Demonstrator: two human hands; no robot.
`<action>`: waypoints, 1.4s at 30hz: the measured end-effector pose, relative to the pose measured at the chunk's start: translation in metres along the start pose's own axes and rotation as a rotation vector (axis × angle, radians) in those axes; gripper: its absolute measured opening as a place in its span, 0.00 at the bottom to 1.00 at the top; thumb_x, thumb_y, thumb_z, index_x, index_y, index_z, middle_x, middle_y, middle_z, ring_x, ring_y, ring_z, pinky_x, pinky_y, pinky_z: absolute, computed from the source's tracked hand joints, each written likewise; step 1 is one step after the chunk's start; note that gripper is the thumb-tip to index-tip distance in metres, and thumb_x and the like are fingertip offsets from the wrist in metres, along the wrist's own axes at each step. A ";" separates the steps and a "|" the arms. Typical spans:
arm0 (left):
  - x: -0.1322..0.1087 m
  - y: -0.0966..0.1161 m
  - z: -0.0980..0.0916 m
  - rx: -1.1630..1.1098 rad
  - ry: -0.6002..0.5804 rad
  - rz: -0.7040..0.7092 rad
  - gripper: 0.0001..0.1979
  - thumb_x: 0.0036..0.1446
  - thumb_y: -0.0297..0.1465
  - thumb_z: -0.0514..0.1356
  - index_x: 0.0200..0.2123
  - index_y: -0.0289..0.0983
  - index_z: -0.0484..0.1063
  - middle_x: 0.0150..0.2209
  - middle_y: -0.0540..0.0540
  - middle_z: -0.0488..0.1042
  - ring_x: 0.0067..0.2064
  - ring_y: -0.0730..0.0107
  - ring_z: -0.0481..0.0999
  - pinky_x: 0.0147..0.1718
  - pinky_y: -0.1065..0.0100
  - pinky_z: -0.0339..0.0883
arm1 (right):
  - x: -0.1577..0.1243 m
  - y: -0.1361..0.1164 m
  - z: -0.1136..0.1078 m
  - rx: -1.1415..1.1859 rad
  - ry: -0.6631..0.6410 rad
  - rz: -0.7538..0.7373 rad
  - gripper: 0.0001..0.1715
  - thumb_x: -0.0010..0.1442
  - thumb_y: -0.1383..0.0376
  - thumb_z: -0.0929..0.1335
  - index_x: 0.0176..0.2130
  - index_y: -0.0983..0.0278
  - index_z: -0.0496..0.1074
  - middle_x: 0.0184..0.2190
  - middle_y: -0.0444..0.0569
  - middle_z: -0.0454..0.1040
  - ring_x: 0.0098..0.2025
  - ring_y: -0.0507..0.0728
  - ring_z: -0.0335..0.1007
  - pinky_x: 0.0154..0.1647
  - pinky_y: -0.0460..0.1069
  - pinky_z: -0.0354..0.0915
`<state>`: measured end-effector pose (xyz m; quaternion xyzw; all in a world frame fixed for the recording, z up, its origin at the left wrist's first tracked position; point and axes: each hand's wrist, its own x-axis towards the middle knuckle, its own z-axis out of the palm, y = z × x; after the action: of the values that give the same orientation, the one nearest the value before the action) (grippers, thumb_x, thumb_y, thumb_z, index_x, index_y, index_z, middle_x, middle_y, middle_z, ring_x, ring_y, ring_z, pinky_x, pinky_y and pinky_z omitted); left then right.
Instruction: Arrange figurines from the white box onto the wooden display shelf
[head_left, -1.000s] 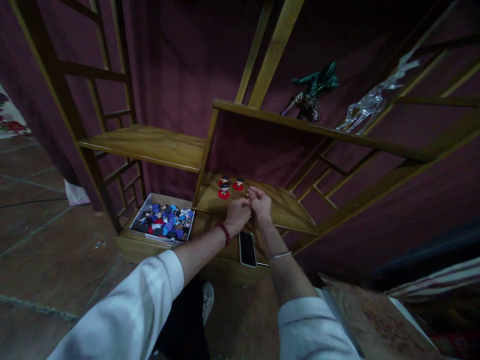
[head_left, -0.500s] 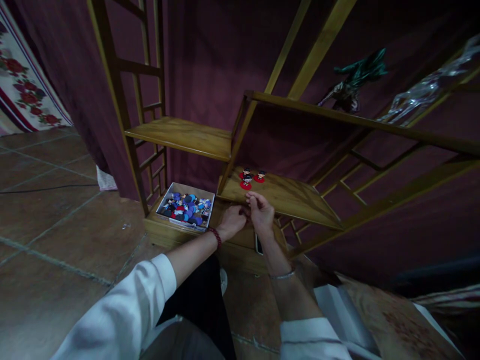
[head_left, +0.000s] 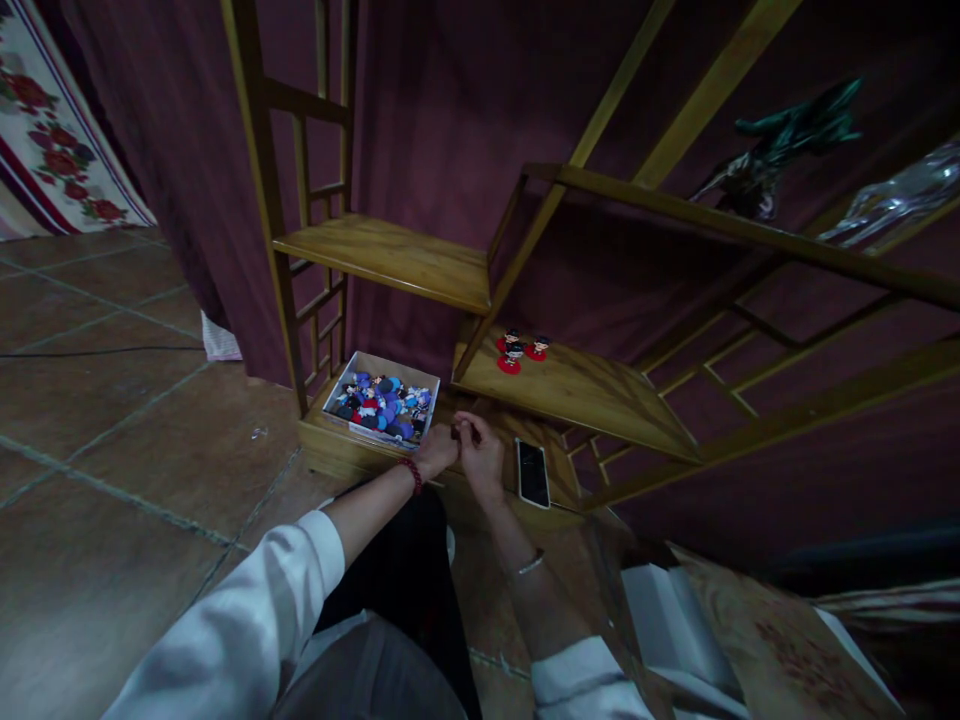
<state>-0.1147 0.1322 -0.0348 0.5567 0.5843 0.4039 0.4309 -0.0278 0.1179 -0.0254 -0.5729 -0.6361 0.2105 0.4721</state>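
Note:
My left hand (head_left: 436,450), with a dark red bead bracelet at the wrist, is closed just past the right edge of a white cardboard box (head_left: 352,432). My right hand (head_left: 482,456) meets it with fingers pinched. Something small and dark seems to sit between the fingertips, too hidden to name. Inside the box lies a jumble of small figurines (head_left: 386,400) in blue, purple, black and red. Three little figurines with black hats and red bases, one of them the nearest figurine (head_left: 511,362), stand together on the low right shelf (head_left: 592,395).
A phone (head_left: 533,473) lies on the bottom board right of my hands. The wooden shelf frame rises around, with a bare left shelf (head_left: 390,258) above the box. A dark green statue (head_left: 780,150) and a clear glass figure (head_left: 900,195) stand on the upper right shelf.
Both hands have drawn left and slightly down, away from the shelf with the three figurines and closer to the box. The phone is now uncovered. The view has shifted a little.

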 end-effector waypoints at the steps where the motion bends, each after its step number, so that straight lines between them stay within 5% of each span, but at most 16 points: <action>1: 0.002 -0.007 -0.005 0.068 0.010 -0.014 0.08 0.43 0.27 0.57 0.15 0.36 0.68 0.18 0.43 0.70 0.27 0.64 0.72 0.30 0.68 0.63 | -0.001 0.004 0.008 -0.040 -0.039 0.023 0.14 0.55 0.64 0.59 0.37 0.62 0.71 0.37 0.47 0.75 0.38 0.52 0.71 0.43 0.47 0.65; 7: 0.012 -0.043 -0.031 0.319 0.002 -0.135 0.06 0.47 0.26 0.55 0.25 0.33 0.72 0.30 0.35 0.74 0.36 0.60 0.74 0.38 0.66 0.63 | 0.000 0.024 0.054 -0.231 -0.298 0.159 0.15 0.55 0.68 0.60 0.38 0.58 0.72 0.37 0.44 0.76 0.39 0.53 0.71 0.43 0.46 0.64; 14: 0.015 -0.065 -0.047 0.489 -0.046 -0.187 0.12 0.53 0.29 0.50 0.34 0.31 0.72 0.39 0.34 0.73 0.44 0.61 0.72 0.43 0.66 0.61 | 0.001 0.031 0.087 -0.334 -0.398 0.208 0.17 0.56 0.69 0.60 0.41 0.60 0.73 0.40 0.46 0.75 0.42 0.53 0.71 0.45 0.45 0.63; 19: 0.016 -0.072 -0.050 0.718 -0.069 -0.141 0.15 0.55 0.31 0.47 0.37 0.33 0.72 0.40 0.38 0.74 0.42 0.66 0.73 0.41 0.70 0.61 | 0.002 0.038 0.096 -0.379 -0.436 0.224 0.18 0.56 0.69 0.59 0.43 0.62 0.72 0.41 0.48 0.74 0.43 0.54 0.70 0.45 0.45 0.62; 26: 0.018 -0.092 -0.053 0.859 -0.007 0.014 0.14 0.52 0.29 0.50 0.38 0.30 0.71 0.37 0.37 0.74 0.45 0.62 0.70 0.49 0.64 0.53 | 0.005 0.049 0.105 -0.498 -0.519 0.243 0.18 0.57 0.67 0.59 0.44 0.58 0.71 0.44 0.45 0.73 0.45 0.53 0.69 0.46 0.44 0.61; 35: 0.027 -0.121 -0.064 0.873 0.062 -0.048 0.15 0.54 0.31 0.47 0.37 0.37 0.71 0.43 0.42 0.71 0.47 0.58 0.66 0.51 0.54 0.46 | 0.006 0.057 0.113 -0.606 -0.650 0.206 0.18 0.58 0.65 0.57 0.41 0.57 0.72 0.42 0.46 0.74 0.43 0.54 0.69 0.41 0.45 0.61; 42: 0.034 -0.121 -0.068 0.830 0.020 -0.072 0.15 0.55 0.30 0.47 0.39 0.37 0.71 0.47 0.44 0.69 0.49 0.61 0.65 0.50 0.58 0.50 | 0.010 0.061 0.113 -0.657 -0.749 0.153 0.16 0.57 0.64 0.57 0.35 0.57 0.73 0.36 0.45 0.75 0.37 0.53 0.69 0.33 0.44 0.59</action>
<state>-0.2168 0.1597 -0.1314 0.6582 0.7208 0.1242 0.1781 -0.0895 0.1736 -0.1233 -0.6214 -0.7506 0.2243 -0.0108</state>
